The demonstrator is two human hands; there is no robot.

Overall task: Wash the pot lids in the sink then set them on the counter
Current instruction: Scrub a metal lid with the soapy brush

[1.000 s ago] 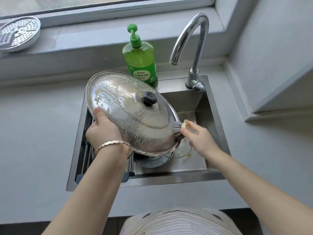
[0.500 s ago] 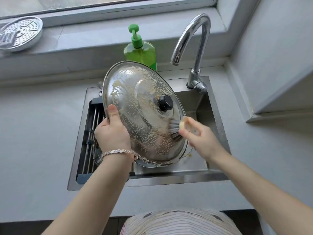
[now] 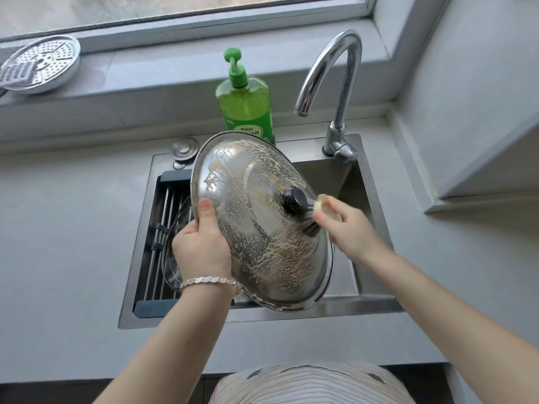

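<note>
Head view. In the steel sink point(image 3: 344, 182), along its left side, a rack of metal rods point(image 3: 159, 228). On the rack, partly hidden, a second round lid point(image 3: 170, 266) with a metal rim. Above the basin, a large steel pot lid point(image 3: 248, 223), tilted with its domed top towards the camera. Streaked and dotted with suds, black knob point(image 3: 294, 199) right of centre. Behind the sink, a green pump bottle of dish soap point(image 3: 245, 106), upright, its foot hidden by the lid's upper rim.

Sink set into a grey worktop point(image 3: 73, 228). At the back right corner, a curved chrome tap point(image 3: 335, 71), spout over the basin. At the back left corner, a round metal stopper point(image 3: 184, 148). Far left on the grey windowsill, under the window, a perforated metal steamer plate point(image 3: 43, 65).

Grips the pot lid's left rim with the left hand point(image 3: 201, 246), thumb laid on the top face, fingers behind and out of sight, silver bracelet point(image 3: 210, 282) at the wrist. Pinches the pale handle of a brush point(image 3: 312, 225) in the right hand point(image 3: 350, 228), dark bristles pressed to the lid just below the knob. Both forearms reaching in from below, above a striped garment point(image 3: 312, 383).
</note>
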